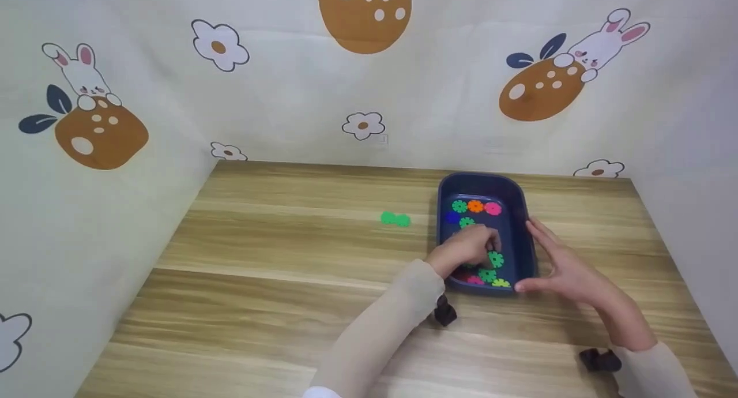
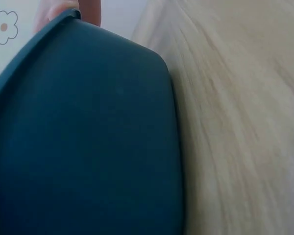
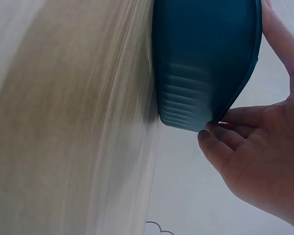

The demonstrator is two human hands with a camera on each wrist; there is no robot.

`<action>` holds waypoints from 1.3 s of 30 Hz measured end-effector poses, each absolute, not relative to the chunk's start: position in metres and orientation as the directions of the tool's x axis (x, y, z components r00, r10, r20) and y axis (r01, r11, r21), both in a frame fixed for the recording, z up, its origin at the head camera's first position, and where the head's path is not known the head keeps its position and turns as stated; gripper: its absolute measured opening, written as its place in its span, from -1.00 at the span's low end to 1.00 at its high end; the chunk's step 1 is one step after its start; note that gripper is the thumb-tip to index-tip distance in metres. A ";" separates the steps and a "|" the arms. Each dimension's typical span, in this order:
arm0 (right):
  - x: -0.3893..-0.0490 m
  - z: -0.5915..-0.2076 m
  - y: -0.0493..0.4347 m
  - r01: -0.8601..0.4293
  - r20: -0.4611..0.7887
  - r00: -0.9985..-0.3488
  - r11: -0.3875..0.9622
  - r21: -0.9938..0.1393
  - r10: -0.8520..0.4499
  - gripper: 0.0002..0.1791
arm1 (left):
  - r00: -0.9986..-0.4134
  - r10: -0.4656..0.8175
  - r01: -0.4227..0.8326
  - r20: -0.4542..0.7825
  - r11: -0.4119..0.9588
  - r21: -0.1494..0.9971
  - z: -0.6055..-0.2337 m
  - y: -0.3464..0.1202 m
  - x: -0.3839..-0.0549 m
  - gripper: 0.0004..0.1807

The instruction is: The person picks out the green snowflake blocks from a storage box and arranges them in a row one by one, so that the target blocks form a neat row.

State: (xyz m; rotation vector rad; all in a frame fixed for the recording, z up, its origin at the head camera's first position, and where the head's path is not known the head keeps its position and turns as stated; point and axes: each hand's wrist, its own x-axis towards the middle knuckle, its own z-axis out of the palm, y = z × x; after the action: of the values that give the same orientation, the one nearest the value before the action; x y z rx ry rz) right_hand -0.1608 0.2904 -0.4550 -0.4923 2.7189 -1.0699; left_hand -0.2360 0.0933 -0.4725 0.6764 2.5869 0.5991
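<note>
A dark blue plastic tray (image 1: 483, 184) stands on the wooden table with several notched, flower-shaped building discs (image 1: 475, 206) inside, in green, orange, pink, blue and yellow. My left hand (image 1: 468, 245) reaches over its left wall, fingers bent down among the discs near a green disc (image 1: 496, 259). Its fingertips are hidden, so whether it pinches a disc cannot be told. With thumb and fingers spread, my right hand (image 1: 576, 274) holds the tray's right side at the rim, near the front corner. Left of the tray lie two green discs (image 1: 395, 219), joined or overlapping.
The wooden table (image 1: 277, 225) runs up to a patterned cloth backdrop (image 1: 288, 98) at the back and sides. Black wrist mounts (image 1: 445, 312) sit beneath both forearms. In the left wrist view the tray's outer wall (image 2: 88, 127) fills much of the picture.
</note>
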 end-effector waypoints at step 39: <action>-0.160 -0.452 0.291 -0.239 -0.046 -0.927 0.682 -0.691 -0.372 0.30 | -0.831 0.555 0.253 -0.029 0.423 0.870 -0.454 0.077 -0.243 -0.87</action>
State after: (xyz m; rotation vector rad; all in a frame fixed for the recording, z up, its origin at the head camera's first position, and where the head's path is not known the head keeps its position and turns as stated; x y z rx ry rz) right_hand -0.1604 0.2905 -0.4515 -0.4977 2.7106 -1.0746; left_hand -0.2427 0.0769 -0.4539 0.6971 2.3695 1.3686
